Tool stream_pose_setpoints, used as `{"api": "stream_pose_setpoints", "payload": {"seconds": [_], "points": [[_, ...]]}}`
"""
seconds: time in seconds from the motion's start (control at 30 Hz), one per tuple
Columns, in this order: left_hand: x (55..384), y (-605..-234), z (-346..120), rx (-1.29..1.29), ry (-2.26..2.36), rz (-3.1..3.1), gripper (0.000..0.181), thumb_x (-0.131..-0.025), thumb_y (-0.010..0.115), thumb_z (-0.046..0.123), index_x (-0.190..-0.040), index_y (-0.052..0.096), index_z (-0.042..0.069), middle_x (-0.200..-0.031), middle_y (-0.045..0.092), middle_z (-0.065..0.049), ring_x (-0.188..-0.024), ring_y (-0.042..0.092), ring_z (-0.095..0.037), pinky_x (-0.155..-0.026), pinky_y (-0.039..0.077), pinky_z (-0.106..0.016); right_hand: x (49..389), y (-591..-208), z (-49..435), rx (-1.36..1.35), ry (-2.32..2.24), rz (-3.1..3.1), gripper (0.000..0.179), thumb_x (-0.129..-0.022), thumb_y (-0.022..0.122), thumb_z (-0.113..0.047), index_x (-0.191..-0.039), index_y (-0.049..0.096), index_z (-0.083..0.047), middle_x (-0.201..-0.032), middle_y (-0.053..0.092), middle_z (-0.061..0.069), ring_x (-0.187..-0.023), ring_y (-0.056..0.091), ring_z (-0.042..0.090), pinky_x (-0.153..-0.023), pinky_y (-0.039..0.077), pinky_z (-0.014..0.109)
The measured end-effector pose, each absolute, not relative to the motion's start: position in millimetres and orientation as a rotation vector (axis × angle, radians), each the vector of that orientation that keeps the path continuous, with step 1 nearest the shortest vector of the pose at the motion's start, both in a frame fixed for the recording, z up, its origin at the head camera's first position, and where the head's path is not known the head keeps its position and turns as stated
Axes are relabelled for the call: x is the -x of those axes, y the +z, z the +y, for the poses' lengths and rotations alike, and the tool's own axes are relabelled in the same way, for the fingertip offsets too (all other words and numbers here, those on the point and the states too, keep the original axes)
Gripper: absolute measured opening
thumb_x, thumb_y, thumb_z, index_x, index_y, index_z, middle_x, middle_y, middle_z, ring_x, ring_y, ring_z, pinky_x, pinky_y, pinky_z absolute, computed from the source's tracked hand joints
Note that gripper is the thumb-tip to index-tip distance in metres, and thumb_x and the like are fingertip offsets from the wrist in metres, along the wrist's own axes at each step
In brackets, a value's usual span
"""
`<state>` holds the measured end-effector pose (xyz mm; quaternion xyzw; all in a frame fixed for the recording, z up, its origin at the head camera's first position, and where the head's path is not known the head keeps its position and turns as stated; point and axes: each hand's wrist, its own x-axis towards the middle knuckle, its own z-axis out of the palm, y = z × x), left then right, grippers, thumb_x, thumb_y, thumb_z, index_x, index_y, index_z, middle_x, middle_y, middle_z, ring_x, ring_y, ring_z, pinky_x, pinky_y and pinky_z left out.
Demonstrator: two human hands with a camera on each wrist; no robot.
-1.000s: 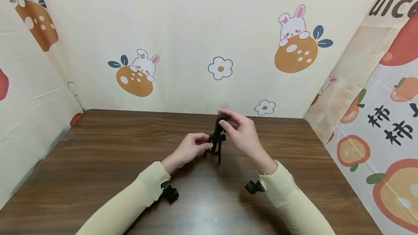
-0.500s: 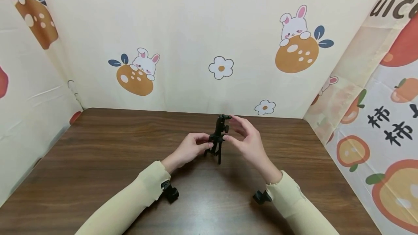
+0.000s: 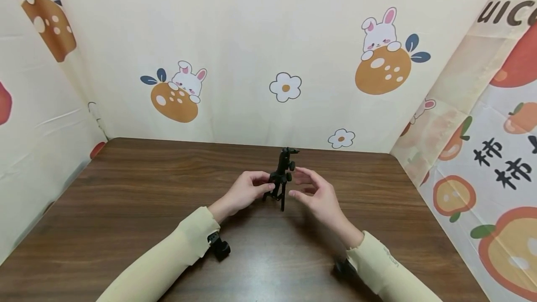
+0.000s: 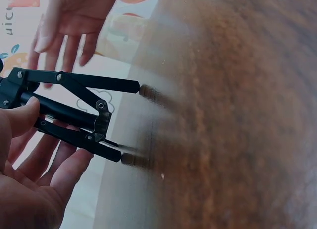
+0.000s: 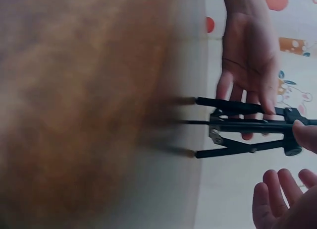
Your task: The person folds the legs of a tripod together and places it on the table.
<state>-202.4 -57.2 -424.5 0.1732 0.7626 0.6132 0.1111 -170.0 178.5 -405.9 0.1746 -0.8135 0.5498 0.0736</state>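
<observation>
Black tripod (image 3: 284, 160): upright, feet at the wood-grain surface (image 3: 168, 185), between the hands.
Left hand (image 3: 243, 191): grip closed, thumb and fingers pinching the tripod around its leg section.
Right hand (image 3: 317, 195): grip relaxed, holding nothing, fingers slightly bent, just beside the tripod.

The person's left hand (image 3: 243, 192) grips the lower part of a small black tripod (image 3: 283, 164), upright on the dark wooden surface (image 3: 147, 190). The right hand (image 3: 318, 197), fingers loosely bent, is just beside it. A cream backdrop (image 3: 235, 27) printed with rabbits hangs behind.
</observation>
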Motion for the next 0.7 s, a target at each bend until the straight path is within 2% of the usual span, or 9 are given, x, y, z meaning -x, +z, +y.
{"api": "stream_pose_setpoints", "payload": {"seconds": [0.2, 0.37, 0.47, 0.57, 0.7], "points": [[202.2, -424.5, -57.1, -0.515, 1.802, 2.234, 0.017, -0.096, 0.068, 0.014, -0.113, 0.073, 0.012, -0.106, 0.071, -0.003, -0.094, 0.061, -0.018, -0.076, 0.054, -0.037, 168.4, -414.2, 173.1, -0.429, 1.653, -2.571, 0.057, -0.081, 0.084, -0.01, -0.132, 0.059, -0.01, -0.108, 0.072, 0.01, -0.094, 0.07, 0.022, -0.082, 0.055, 0.034], [202.2, -424.1, -57.1, -0.521, 1.805, 2.234, 0.017, -0.096, 0.067, 0.014, -0.112, 0.073, 0.013, -0.106, 0.071, -0.001, -0.093, 0.06, -0.017, -0.075, 0.053, -0.035, 167.7, -418.9, 168.5, -0.483, 1.526, -2.704, 0.032, -0.08, 0.085, -0.014, -0.108, 0.07, -0.009, -0.093, 0.073, 0.0, -0.083, 0.069, 0.013, -0.073, 0.055, 0.028], [202.2, -423.6, -57.4, -0.533, 1.802, 2.237, 0.018, -0.097, 0.066, 0.012, -0.113, 0.073, 0.013, -0.108, 0.071, -0.001, -0.094, 0.06, -0.017, -0.075, 0.053, -0.036, 168.8, -421.7, 165.7, -0.559, 1.428, -2.75, 0.019, -0.08, 0.084, -0.014, -0.095, 0.072, -0.012, -0.085, 0.072, -0.005, -0.077, 0.068, 0.01, -0.069, 0.054, 0.028], [201.8, -422.8, -57.7, -0.55, 1.78, 2.25, 0.019, -0.098, 0.065, 0.013, -0.115, 0.072, 0.014, -0.109, 0.071, 0.0, -0.093, 0.06, -0.016, -0.074, 0.052, -0.036, 170.0, -422.2, 162.6, -0.583, 1.347, -2.783, 0.015, -0.081, 0.083, -0.011, -0.09, 0.073, -0.014, -0.08, 0.07, -0.008, -0.074, 0.067, 0.008, -0.066, 0.053, 0.027], [201.8, -421.7, -57.7, -0.588, 1.732, 2.278, 0.018, -0.098, 0.064, 0.015, -0.114, 0.073, 0.013, -0.104, 0.07, 0.0, -0.082, 0.058, -0.015, -0.069, 0.048, -0.031, 172.3, -420.3, 160.8, -0.604, 1.205, -2.817, 0.013, -0.081, 0.083, -0.011, -0.083, 0.072, -0.017, -0.076, 0.07, -0.01, -0.068, 0.063, 0.005, -0.062, 0.051, 0.027]]}}
